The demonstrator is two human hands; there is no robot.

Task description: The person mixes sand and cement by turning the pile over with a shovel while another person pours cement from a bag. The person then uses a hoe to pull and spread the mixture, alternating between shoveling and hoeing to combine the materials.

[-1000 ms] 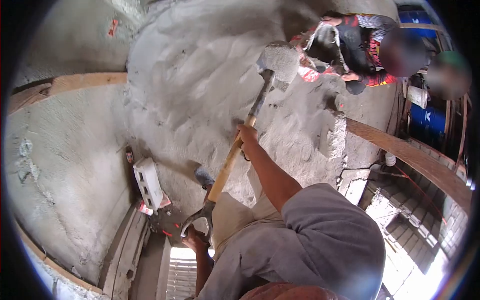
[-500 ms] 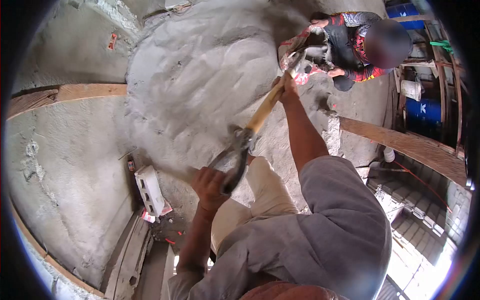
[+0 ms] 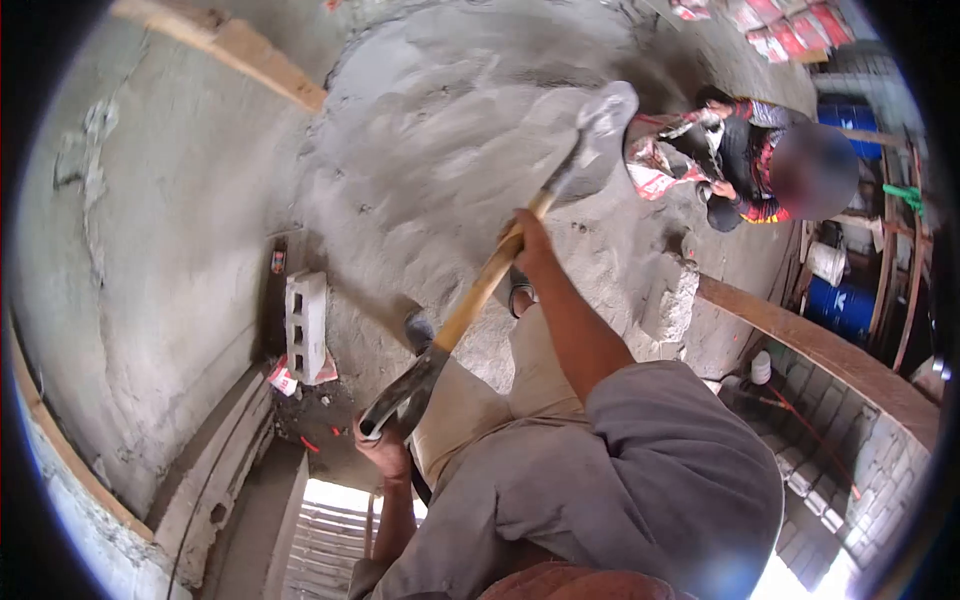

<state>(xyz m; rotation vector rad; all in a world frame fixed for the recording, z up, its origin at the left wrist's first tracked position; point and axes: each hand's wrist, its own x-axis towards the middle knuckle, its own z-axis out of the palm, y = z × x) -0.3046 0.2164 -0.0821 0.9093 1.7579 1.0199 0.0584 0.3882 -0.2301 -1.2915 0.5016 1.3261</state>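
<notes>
A shovel (image 3: 480, 290) slants across the view, with a wooden shaft and a dark metal grip end. My left hand (image 3: 385, 450) is closed around its D-shaped handle at the lower left. Farther up, my right hand (image 3: 528, 243) wraps the wooden shaft close to the blade. The shovel's metal blade (image 3: 607, 115) lies over the broad grey heap of sand or cement mix (image 3: 430, 150). Just right of the blade is a red and white sack (image 3: 655, 172), its mouth spread by the hands of a crouching person (image 3: 765, 165).
A hollow concrete block (image 3: 305, 322) stands at the left by the wall. Wooden beams (image 3: 820, 340) cross at right and upper left. Blue drums (image 3: 840, 308) and a white bucket (image 3: 826, 262) are behind the person. Stacked red and white sacks (image 3: 800, 32) lie at upper right.
The shovel blade has come out from over the sack's mouth and sits left of it, on the heap side. My left hand has dropped lower and left. The view has shifted.
</notes>
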